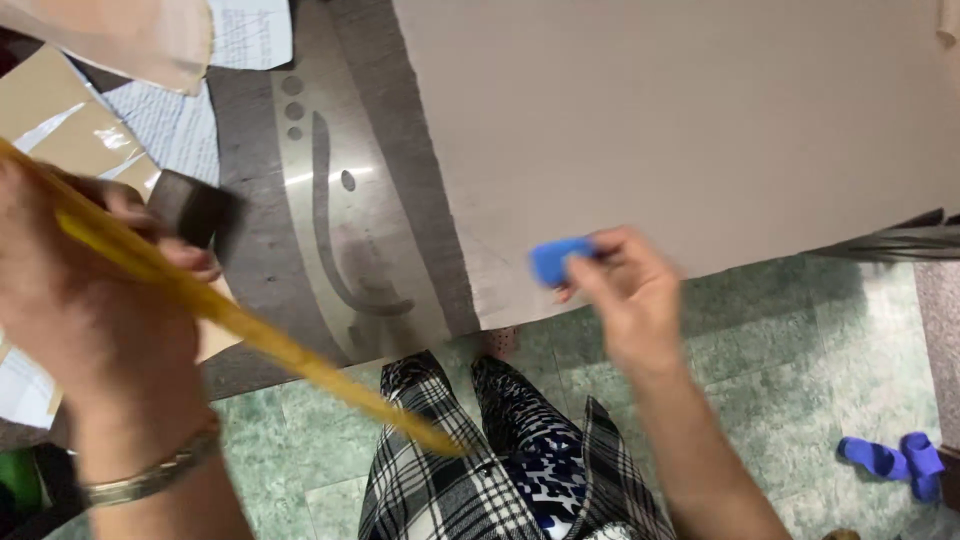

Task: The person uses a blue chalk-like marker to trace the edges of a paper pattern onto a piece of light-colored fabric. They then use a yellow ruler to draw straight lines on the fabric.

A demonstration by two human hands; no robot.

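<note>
My left hand [75, 290] at the left grips a long yellow ruler [270, 345] that slants down to the right, and also a dark block-shaped object [195, 207] between its fingers. A metal bracelet circles that wrist. My right hand [625, 290] pinches a small blue piece of chalk [557, 260] at the near edge of a large pale grey sheet [680, 130] spread on the table. A clear curved drafting template [345, 230] lies flat on the dark grey table surface [250, 250] between my hands.
Papers [175, 125] and a brown envelope [60, 110] lie at the far left. Below the table edge is green tiled floor [800, 350] with a blue slipper pair [895, 462] at the right. My checked clothing fills the bottom middle.
</note>
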